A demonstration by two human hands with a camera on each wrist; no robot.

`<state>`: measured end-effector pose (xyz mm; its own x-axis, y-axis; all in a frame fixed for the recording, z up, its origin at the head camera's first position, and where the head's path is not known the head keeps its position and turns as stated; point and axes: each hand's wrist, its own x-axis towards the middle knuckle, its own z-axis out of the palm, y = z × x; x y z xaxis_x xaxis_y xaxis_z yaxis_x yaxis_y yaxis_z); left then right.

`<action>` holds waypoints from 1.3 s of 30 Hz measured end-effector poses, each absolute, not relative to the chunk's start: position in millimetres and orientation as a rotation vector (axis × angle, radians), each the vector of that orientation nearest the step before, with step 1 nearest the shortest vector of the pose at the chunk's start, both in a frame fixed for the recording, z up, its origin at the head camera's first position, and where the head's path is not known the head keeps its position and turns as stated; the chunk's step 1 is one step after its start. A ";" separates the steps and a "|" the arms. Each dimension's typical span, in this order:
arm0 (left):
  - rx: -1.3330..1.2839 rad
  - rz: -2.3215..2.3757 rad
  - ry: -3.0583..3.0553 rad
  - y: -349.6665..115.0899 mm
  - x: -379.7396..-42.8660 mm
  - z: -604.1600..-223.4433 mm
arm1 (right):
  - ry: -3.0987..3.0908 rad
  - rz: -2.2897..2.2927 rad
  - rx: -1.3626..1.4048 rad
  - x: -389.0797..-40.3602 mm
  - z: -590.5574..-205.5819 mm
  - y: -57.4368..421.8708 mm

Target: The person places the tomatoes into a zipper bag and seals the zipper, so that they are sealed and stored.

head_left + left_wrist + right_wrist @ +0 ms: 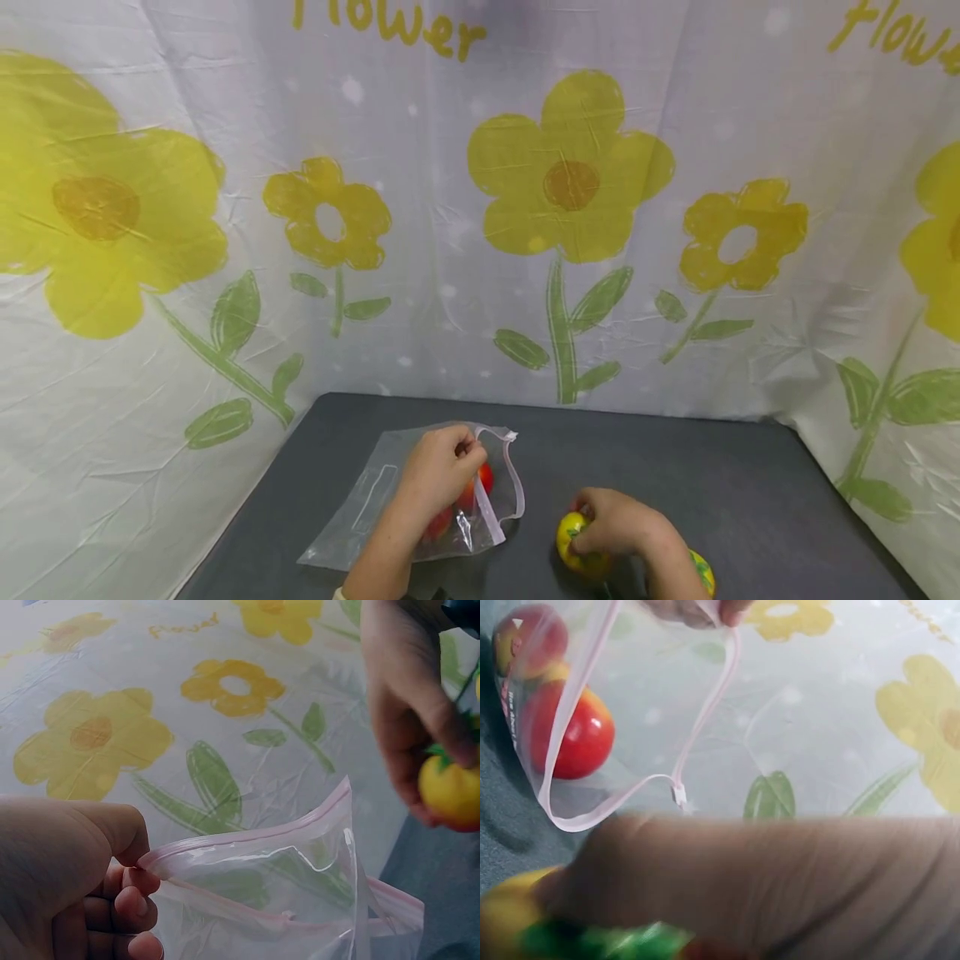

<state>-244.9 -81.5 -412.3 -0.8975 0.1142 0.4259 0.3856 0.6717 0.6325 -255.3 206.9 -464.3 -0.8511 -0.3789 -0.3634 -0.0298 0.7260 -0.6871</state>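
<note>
My left hand (442,468) pinches the pink-edged rim of a clear zip bag (378,479) between thumb and finger. The bag's mouth gapes toward the right. Inside lie a red-and-yellow round fruit (581,739) and a darker red one (538,637), both seen through the plastic in the right wrist view. To the right of the bag, my right hand (618,525) grips a yellow round fruit (572,533) with a green leafy top, low over the table. In the left wrist view, its underside (454,806) looks reddish.
Another yellow-and-green fruit (703,573) shows partly behind my right forearm. The dark grey table (637,454) ends at a white curtain (435,333) printed with yellow flowers, which also runs along both sides.
</note>
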 end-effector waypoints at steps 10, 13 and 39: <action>-0.393 -1.089 -2.529 -82.5 -244.0 -412.7 | 2.440 -1.464 -0.355 -244.4 -434.5 195.7; -0.379 -1.089 -2.551 -82.5 -243.2 -412.2 | 2.432 -1.573 -0.260 -243.5 -435.3 180.5; -0.402 -1.109 -2.585 -79.2 -243.6 -411.5 | 2.244 -1.636 -0.604 -234.3 -454.7 123.8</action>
